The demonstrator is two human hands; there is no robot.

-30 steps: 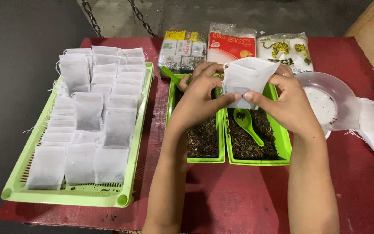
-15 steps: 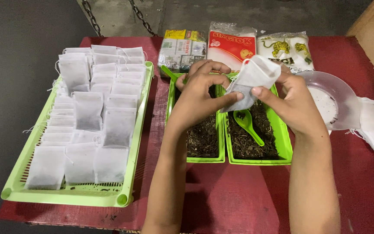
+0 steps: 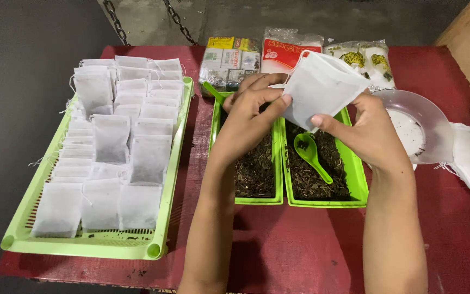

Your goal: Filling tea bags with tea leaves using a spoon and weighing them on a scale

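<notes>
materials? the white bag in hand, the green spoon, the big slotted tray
Bag: thin, matte filter paper or non-woven fabric, judging by its soft creases; which one is unclear. Spoon: smooth, glossy moulded plastic. Slotted tray: lime-green rigid plastic with moulded slots and a rolled rim.

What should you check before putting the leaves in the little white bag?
1. Both hands on the bag: ok. The left hand and right hand pinch the white filter bag at its edges.
2. Bag over the trays: ok. It is held above the two small green trays of dried leaves.
3. Bag mouth open: cannot tell; no opening shows from this angle.
4. Scoop within reach: ok. The green spoon lies free on the leaves in the right tray.
5. Room for the filled bag: not ok. The large green tray looks fully covered with filled bags.
</notes>
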